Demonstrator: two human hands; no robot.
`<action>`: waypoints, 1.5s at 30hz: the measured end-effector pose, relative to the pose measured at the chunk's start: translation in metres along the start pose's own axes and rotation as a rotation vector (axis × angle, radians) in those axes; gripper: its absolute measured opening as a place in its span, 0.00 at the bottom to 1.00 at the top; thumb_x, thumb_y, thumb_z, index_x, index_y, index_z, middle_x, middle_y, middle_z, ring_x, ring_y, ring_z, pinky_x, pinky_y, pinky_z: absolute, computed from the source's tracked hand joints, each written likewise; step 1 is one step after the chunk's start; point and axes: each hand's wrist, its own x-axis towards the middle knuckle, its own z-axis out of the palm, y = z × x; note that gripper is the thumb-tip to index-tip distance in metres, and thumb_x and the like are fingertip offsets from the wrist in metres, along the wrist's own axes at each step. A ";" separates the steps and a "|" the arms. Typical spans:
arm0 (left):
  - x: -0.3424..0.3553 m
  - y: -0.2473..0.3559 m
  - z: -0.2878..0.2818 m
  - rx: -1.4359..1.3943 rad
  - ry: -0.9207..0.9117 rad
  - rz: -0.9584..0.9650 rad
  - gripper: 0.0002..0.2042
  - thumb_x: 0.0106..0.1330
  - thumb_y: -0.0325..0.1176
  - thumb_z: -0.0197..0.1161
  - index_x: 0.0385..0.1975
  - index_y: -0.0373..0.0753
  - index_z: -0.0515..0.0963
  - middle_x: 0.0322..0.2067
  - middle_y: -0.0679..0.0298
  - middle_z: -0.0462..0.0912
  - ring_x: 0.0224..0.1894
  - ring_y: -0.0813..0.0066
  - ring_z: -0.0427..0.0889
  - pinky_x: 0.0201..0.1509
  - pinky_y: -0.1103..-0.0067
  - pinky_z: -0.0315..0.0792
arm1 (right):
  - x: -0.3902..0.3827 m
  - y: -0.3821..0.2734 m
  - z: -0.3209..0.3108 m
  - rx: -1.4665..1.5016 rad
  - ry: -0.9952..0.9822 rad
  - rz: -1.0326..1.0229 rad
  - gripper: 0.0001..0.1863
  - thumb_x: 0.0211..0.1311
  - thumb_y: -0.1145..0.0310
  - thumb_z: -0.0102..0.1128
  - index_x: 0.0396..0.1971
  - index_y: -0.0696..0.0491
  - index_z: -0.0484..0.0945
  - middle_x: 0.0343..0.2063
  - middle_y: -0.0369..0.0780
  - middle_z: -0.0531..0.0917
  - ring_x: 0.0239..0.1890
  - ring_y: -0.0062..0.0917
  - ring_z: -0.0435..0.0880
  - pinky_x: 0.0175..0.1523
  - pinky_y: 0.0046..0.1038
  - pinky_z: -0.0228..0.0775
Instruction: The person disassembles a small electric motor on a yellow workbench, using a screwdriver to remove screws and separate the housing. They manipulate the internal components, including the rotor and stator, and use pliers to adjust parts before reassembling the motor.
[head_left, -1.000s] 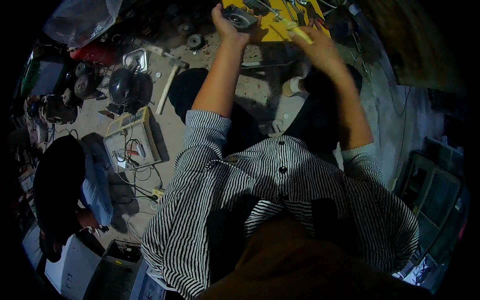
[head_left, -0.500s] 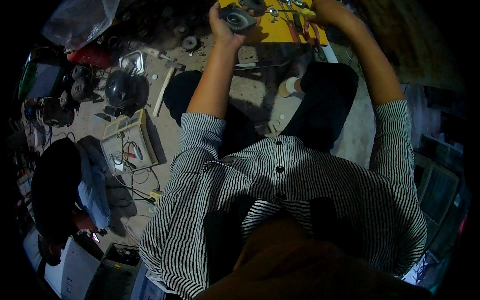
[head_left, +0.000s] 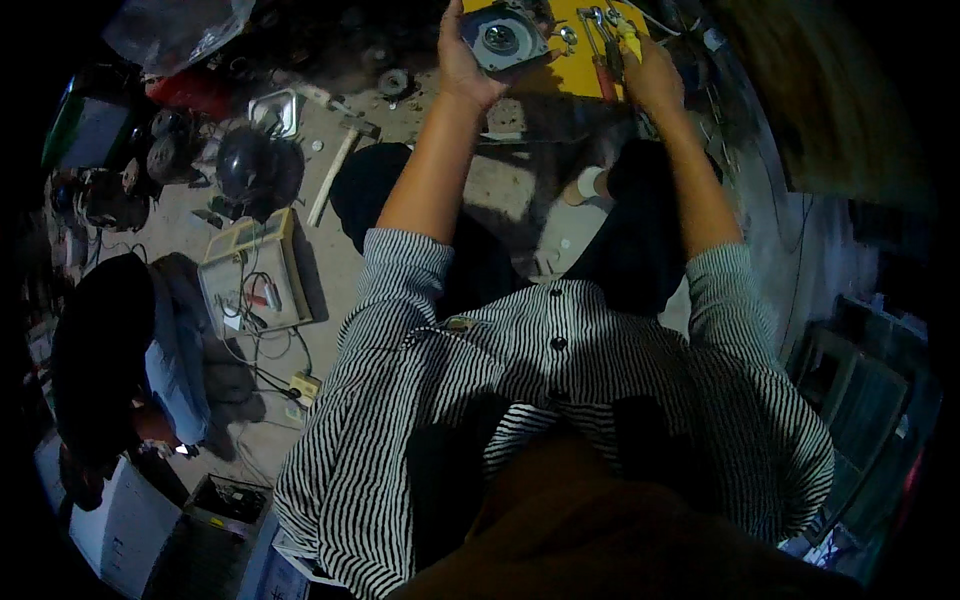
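Observation:
At the top of the head view, my left hand (head_left: 468, 72) grips a dark grey metal housing part (head_left: 502, 40), squarish with a round recess in its middle. The recess faces up, and the thumb lies along the left edge. To its right, my right hand (head_left: 655, 78) is closed on a yellow-handled tool (head_left: 629, 38), which looks like a screwdriver; its tip is hard to make out. Under both hands lies a yellow board (head_left: 572, 78). Beside my right hand on it are a red-handled tool (head_left: 604, 78) and several metal tools, partly hidden.
A hammer (head_left: 334, 172) with a pale handle lies left of my legs. Beyond it are a black rounded part (head_left: 243, 158), a metal tray (head_left: 274, 113) and a cream box (head_left: 254, 275) with cables. Another person (head_left: 110, 360) bends at the left. A dark panel (head_left: 840, 110) stands at the right.
My right hand has come left and down, closer to the housing part, with the yellow-handled tool now pointing upward. My left hand has shifted slightly right and turned the part's recess up.

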 end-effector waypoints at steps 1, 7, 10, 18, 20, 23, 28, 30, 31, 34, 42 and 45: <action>0.000 0.002 0.000 -0.002 0.014 0.004 0.35 0.73 0.63 0.49 0.60 0.34 0.74 0.57 0.49 0.81 0.57 0.49 0.81 0.61 0.51 0.77 | -0.008 -0.013 -0.011 0.087 0.037 -0.035 0.29 0.70 0.53 0.54 0.63 0.56 0.73 0.54 0.53 0.81 0.56 0.52 0.81 0.61 0.45 0.71; -0.005 0.008 0.005 0.044 0.225 -0.023 0.36 0.71 0.65 0.51 0.58 0.33 0.76 0.55 0.49 0.82 0.56 0.50 0.82 0.60 0.51 0.78 | -0.052 -0.055 -0.093 0.573 -0.210 -0.138 0.28 0.68 0.52 0.61 0.61 0.56 0.77 0.48 0.47 0.85 0.51 0.35 0.85 0.57 0.32 0.73; -0.003 0.008 -0.002 0.075 0.142 -0.011 0.36 0.70 0.65 0.52 0.57 0.33 0.77 0.53 0.49 0.83 0.55 0.51 0.83 0.60 0.52 0.78 | -0.073 -0.072 -0.115 0.664 -0.343 -0.126 0.26 0.70 0.55 0.62 0.59 0.58 0.79 0.40 0.42 0.87 0.44 0.24 0.85 0.52 0.26 0.73; 0.006 0.003 -0.010 0.092 -0.027 0.006 0.35 0.69 0.65 0.54 0.57 0.34 0.77 0.53 0.51 0.83 0.55 0.52 0.83 0.60 0.56 0.78 | -0.082 -0.074 -0.120 0.766 -0.499 0.016 0.28 0.72 0.54 0.60 0.59 0.61 0.78 0.31 0.36 0.88 0.30 0.14 0.80 0.37 0.19 0.72; 0.004 0.004 -0.006 0.062 -0.064 -0.012 0.35 0.69 0.64 0.55 0.57 0.34 0.77 0.53 0.51 0.83 0.55 0.52 0.83 0.60 0.56 0.78 | -0.080 -0.071 -0.118 0.743 -0.511 0.006 0.28 0.72 0.54 0.60 0.59 0.61 0.78 0.31 0.36 0.88 0.31 0.14 0.80 0.38 0.19 0.72; 0.003 0.003 -0.002 0.063 -0.064 -0.012 0.34 0.69 0.63 0.57 0.57 0.34 0.76 0.51 0.52 0.84 0.54 0.54 0.84 0.58 0.58 0.79 | -0.078 -0.068 -0.119 0.715 -0.531 0.004 0.29 0.71 0.53 0.61 0.60 0.61 0.77 0.31 0.36 0.88 0.31 0.14 0.80 0.38 0.19 0.73; 0.008 -0.005 -0.009 0.131 -0.057 0.011 0.32 0.70 0.60 0.58 0.57 0.34 0.77 0.49 0.55 0.86 0.50 0.58 0.86 0.55 0.62 0.82 | -0.066 -0.056 -0.121 0.764 -0.630 0.091 0.27 0.71 0.52 0.61 0.58 0.59 0.79 0.31 0.35 0.87 0.29 0.13 0.79 0.34 0.18 0.72; 0.013 -0.005 -0.019 0.145 -0.093 0.006 0.31 0.71 0.59 0.57 0.57 0.34 0.77 0.48 0.56 0.86 0.48 0.59 0.87 0.53 0.63 0.83 | -0.059 -0.054 -0.125 0.837 -0.784 0.274 0.26 0.72 0.52 0.61 0.57 0.59 0.78 0.31 0.35 0.86 0.27 0.11 0.78 0.29 0.15 0.70; 0.016 -0.007 -0.024 0.128 -0.082 -0.016 0.31 0.71 0.59 0.57 0.57 0.34 0.77 0.48 0.55 0.86 0.48 0.59 0.87 0.53 0.63 0.83 | -0.060 -0.054 -0.126 0.899 -0.793 0.330 0.26 0.72 0.52 0.61 0.56 0.59 0.78 0.32 0.36 0.85 0.26 0.10 0.77 0.26 0.13 0.68; 0.022 -0.012 -0.031 0.119 -0.045 -0.064 0.31 0.71 0.59 0.57 0.57 0.34 0.77 0.48 0.54 0.86 0.47 0.58 0.88 0.51 0.63 0.83 | -0.063 -0.051 -0.123 1.058 -0.828 0.469 0.25 0.72 0.52 0.60 0.54 0.58 0.77 0.32 0.35 0.83 0.25 0.07 0.75 0.19 0.08 0.63; 0.019 -0.016 -0.024 0.253 0.096 -0.176 0.33 0.72 0.60 0.55 0.57 0.33 0.76 0.47 0.53 0.86 0.47 0.55 0.87 0.50 0.57 0.83 | -0.065 -0.012 -0.099 1.218 -0.930 0.568 0.24 0.72 0.51 0.61 0.52 0.57 0.76 0.31 0.34 0.79 0.23 0.06 0.72 0.15 0.05 0.59; 0.023 -0.017 -0.029 0.154 0.087 -0.221 0.34 0.72 0.61 0.54 0.58 0.32 0.75 0.47 0.52 0.86 0.47 0.54 0.87 0.51 0.56 0.83 | -0.083 -0.018 -0.081 1.251 -0.823 0.584 0.24 0.71 0.49 0.61 0.53 0.56 0.76 0.31 0.34 0.79 0.23 0.05 0.72 0.15 0.05 0.58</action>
